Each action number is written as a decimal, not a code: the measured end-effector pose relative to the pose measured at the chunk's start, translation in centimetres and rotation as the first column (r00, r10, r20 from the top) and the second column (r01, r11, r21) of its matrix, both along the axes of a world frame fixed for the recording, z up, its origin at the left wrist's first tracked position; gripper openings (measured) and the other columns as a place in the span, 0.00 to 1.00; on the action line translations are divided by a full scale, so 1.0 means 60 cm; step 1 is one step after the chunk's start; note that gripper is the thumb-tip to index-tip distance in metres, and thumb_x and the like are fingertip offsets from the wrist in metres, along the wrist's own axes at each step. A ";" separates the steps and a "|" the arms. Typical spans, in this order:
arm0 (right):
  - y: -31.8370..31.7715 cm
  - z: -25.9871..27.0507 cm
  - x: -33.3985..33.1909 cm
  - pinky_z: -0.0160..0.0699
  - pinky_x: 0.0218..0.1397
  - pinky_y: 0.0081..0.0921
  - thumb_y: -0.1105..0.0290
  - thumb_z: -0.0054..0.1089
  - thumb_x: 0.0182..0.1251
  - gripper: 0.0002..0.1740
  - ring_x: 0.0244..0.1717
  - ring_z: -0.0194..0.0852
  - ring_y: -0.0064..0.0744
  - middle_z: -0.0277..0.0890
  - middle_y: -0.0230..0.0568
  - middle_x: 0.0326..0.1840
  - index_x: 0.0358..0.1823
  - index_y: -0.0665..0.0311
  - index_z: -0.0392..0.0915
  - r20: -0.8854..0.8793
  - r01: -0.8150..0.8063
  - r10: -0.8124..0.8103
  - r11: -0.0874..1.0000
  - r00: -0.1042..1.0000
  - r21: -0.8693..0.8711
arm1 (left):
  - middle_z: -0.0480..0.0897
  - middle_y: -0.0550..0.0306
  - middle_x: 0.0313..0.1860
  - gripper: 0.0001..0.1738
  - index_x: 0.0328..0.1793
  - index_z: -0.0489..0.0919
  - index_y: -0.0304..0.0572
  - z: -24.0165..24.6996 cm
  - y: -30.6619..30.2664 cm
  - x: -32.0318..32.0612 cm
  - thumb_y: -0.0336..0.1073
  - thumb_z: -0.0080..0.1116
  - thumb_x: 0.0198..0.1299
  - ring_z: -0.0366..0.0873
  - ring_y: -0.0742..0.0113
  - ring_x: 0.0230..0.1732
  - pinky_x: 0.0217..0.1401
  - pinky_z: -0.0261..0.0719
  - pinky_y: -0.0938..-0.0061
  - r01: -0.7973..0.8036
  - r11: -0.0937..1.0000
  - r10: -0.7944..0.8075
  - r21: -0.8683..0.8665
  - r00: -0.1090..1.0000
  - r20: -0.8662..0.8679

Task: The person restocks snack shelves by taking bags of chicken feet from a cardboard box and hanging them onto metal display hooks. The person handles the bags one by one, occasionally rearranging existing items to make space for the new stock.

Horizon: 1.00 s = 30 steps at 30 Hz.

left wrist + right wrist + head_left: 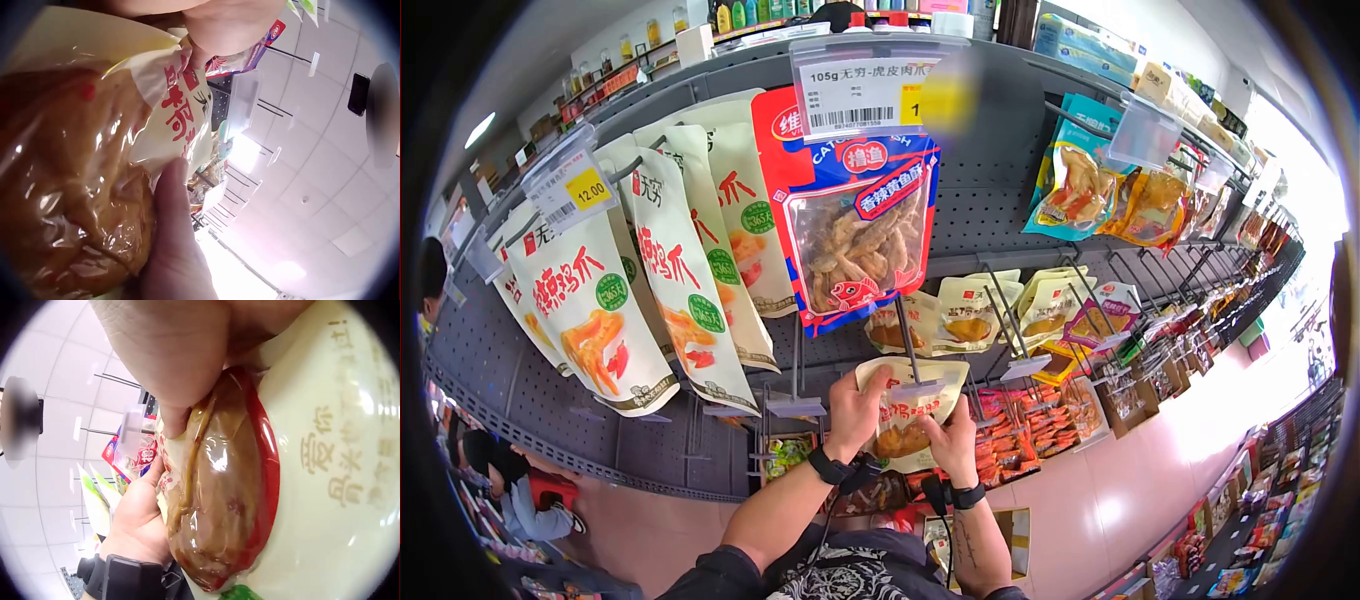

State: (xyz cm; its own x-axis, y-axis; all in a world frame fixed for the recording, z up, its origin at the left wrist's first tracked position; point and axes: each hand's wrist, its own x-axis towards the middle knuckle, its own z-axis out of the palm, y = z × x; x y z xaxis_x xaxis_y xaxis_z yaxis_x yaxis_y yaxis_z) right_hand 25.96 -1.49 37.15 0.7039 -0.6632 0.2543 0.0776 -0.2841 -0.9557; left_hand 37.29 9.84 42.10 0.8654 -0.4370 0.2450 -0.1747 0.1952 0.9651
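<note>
Both hands pinch a cream snack bag [905, 435] with red lettering and a clear window, low in front of the rack. The left hand [856, 408] grips its left edge, thumb on the front; the right hand [953, 440] has its thumb on the right side. Brown food fills the bag's window [69, 187] in the left wrist view, with the right thumb [175, 219] beside it. In the right wrist view the right hand [175, 356] covers the top of the bag [219, 481]. A hook's clear tag holder [918, 388] overlaps the bag; whether the bag hangs on it I cannot tell.
A red-blue bag [860, 230] hangs above the hands, tall white bags [665, 270] to the left. Rows of hooks with more bags [965, 315] run right. Below are shelves of small packets [1005, 430]. A crouching person [530, 500] is at lower left.
</note>
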 end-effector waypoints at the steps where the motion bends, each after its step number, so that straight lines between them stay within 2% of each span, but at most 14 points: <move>1: 0.000 -0.001 0.002 0.78 0.40 0.28 0.70 0.68 0.56 0.23 0.40 0.84 0.39 0.82 0.50 0.36 0.49 0.68 0.67 0.003 0.002 -0.002 1.000 1.000 -0.008 | 0.84 0.61 0.35 0.16 0.45 0.81 0.32 0.001 -0.002 0.002 0.41 0.58 0.66 0.75 0.81 0.36 0.39 0.74 0.80 -0.006 1.000 0.006 0.000 1.000 -0.003; 4: -0.016 0.012 0.022 0.78 0.41 0.28 0.71 0.68 0.56 0.23 0.42 0.84 0.40 0.82 0.50 0.37 0.49 0.67 0.66 -0.034 -0.010 0.008 0.999 0.999 -0.051 | 0.84 0.60 0.33 0.15 0.44 0.81 0.33 0.013 -0.013 0.007 0.41 0.57 0.66 0.75 0.81 0.35 0.38 0.74 0.79 -0.040 0.999 0.040 0.008 0.999 0.029; 7: -0.033 0.006 0.026 0.78 0.42 0.29 0.72 0.67 0.57 0.22 0.43 0.83 0.41 0.82 0.49 0.39 0.49 0.67 0.65 0.022 -0.053 0.053 0.998 0.998 -0.042 | 0.84 0.59 0.32 0.15 0.44 0.80 0.33 0.022 -0.014 0.003 0.41 0.56 0.66 0.75 0.80 0.34 0.36 0.74 0.78 -0.036 0.998 0.030 0.058 0.995 0.096; 12: -0.036 -0.020 0.019 0.76 0.46 0.28 0.73 0.64 0.59 0.24 0.45 0.81 0.36 0.81 0.48 0.42 0.54 0.68 0.65 0.053 -0.121 0.123 0.992 0.991 -0.026 | 0.84 0.58 0.31 0.15 0.43 0.80 0.33 0.004 0.002 -0.010 0.40 0.56 0.67 0.76 0.80 0.33 0.35 0.74 0.78 -0.031 0.999 0.031 0.014 0.998 0.046; 14: -0.027 -0.021 0.014 0.76 0.46 0.29 0.73 0.62 0.60 0.22 0.44 0.81 0.35 0.81 0.47 0.42 0.54 0.69 0.66 0.062 -0.121 0.121 0.993 0.991 -0.001 | 0.84 0.58 0.33 0.15 0.42 0.80 0.33 0.008 0.009 -0.012 0.40 0.56 0.66 0.77 0.79 0.34 0.37 0.74 0.78 -0.029 0.994 0.016 0.106 0.993 0.121; 17: -0.016 -0.009 0.008 0.75 0.46 0.29 0.73 0.59 0.63 0.19 0.43 0.80 0.33 0.81 0.47 0.41 0.53 0.69 0.67 0.063 -0.125 0.122 0.991 0.990 0.038 | 0.85 0.57 0.36 0.13 0.44 0.80 0.33 0.029 0.019 -0.018 0.39 0.58 0.64 0.79 0.77 0.37 0.40 0.76 0.78 -0.056 0.980 0.043 0.190 0.997 0.071; 18: -0.012 -0.005 0.005 0.75 0.46 0.29 0.72 0.58 0.64 0.18 0.43 0.80 0.33 0.81 0.47 0.41 0.52 0.70 0.68 0.050 -0.126 0.123 0.991 0.991 0.052 | 0.85 0.57 0.36 0.13 0.44 0.80 0.33 0.037 0.017 -0.021 0.39 0.58 0.64 0.79 0.77 0.37 0.40 0.76 0.78 -0.060 0.980 0.048 0.189 0.996 0.071; 20: -0.005 0.006 -0.002 0.75 0.46 0.29 0.70 0.58 0.65 0.17 0.42 0.80 0.31 0.81 0.47 0.40 0.51 0.70 0.69 0.045 -0.095 0.092 0.993 0.995 0.065 | 0.86 0.56 0.39 0.14 0.46 0.80 0.33 0.047 0.010 -0.026 0.37 0.61 0.61 0.81 0.76 0.39 0.43 0.77 0.79 -0.049 0.996 0.042 0.079 0.996 0.081; 22: -0.003 0.020 -0.009 0.76 0.45 0.29 0.67 0.60 0.65 0.18 0.41 0.81 0.32 0.81 0.48 0.39 0.51 0.69 0.69 -0.013 -0.045 0.047 0.994 0.999 0.099 | 0.86 0.55 0.41 0.15 0.48 0.79 0.32 0.037 0.006 -0.014 0.36 0.64 0.59 0.81 0.75 0.42 0.46 0.77 0.78 -0.007 0.997 0.004 0.076 0.999 0.046; 25: -0.006 0.031 0.003 0.77 0.40 0.31 0.64 0.60 0.66 0.18 0.39 0.83 0.39 0.81 0.51 0.37 0.49 0.69 0.69 -0.066 -0.005 0.004 1.000 0.998 -0.015 | 0.85 0.56 0.42 0.16 0.49 0.80 0.33 0.030 -0.005 0.009 0.35 0.65 0.58 0.81 0.74 0.43 0.46 0.77 0.78 0.076 0.988 -0.079 0.135 0.997 0.015; 27: -0.018 0.037 0.024 0.77 0.36 0.34 0.65 0.60 0.65 0.18 0.38 0.83 0.48 0.80 0.55 0.35 0.49 0.68 0.68 -0.109 0.033 -0.047 0.991 0.993 -0.130 | 0.85 0.58 0.43 0.16 0.50 0.80 0.34 0.029 -0.021 0.029 0.35 0.65 0.58 0.81 0.75 0.43 0.47 0.77 0.77 0.069 0.996 -0.067 0.053 0.996 -0.054; 28: -0.024 0.036 0.040 0.77 0.35 0.35 0.65 0.61 0.64 0.20 0.38 0.82 0.53 0.80 0.56 0.35 0.50 0.68 0.67 -0.104 0.036 -0.048 0.992 0.993 -0.119 | 0.85 0.60 0.43 0.16 0.50 0.81 0.35 0.027 -0.036 0.040 0.34 0.65 0.58 0.80 0.76 0.43 0.47 0.77 0.78 0.077 0.992 -0.092 -0.100 0.984 -0.156; 29: -0.029 0.035 0.055 0.77 0.37 0.37 0.65 0.62 0.62 0.21 0.38 0.81 0.55 0.80 0.56 0.36 0.50 0.68 0.67 -0.097 0.046 -0.059 0.990 0.993 -0.137 | 0.84 0.60 0.44 0.16 0.50 0.80 0.34 0.016 -0.052 0.058 0.34 0.64 0.58 0.79 0.77 0.43 0.47 0.77 0.77 -0.043 0.997 0.046 -0.061 0.998 0.049; 30: -0.043 0.017 0.067 0.77 0.42 0.38 0.66 0.63 0.62 0.22 0.41 0.78 0.56 0.79 0.55 0.39 0.53 0.68 0.67 -0.112 0.059 -0.086 0.972 0.990 -0.229 | 0.84 0.59 0.43 0.16 0.50 0.80 0.34 0.008 -0.062 0.081 0.34 0.65 0.57 0.79 0.74 0.43 0.49 0.76 0.75 -0.031 0.998 0.029 -0.055 0.999 -0.038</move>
State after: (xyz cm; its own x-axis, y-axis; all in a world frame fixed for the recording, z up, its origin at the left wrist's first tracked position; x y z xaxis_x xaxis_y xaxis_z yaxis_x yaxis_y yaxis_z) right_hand 30.01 -4.04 38.18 0.6908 -0.6491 0.3186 -0.0631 -0.4931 -0.8677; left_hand 42.15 6.10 42.57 0.8869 -0.3972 0.2358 -0.1456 0.2440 0.9588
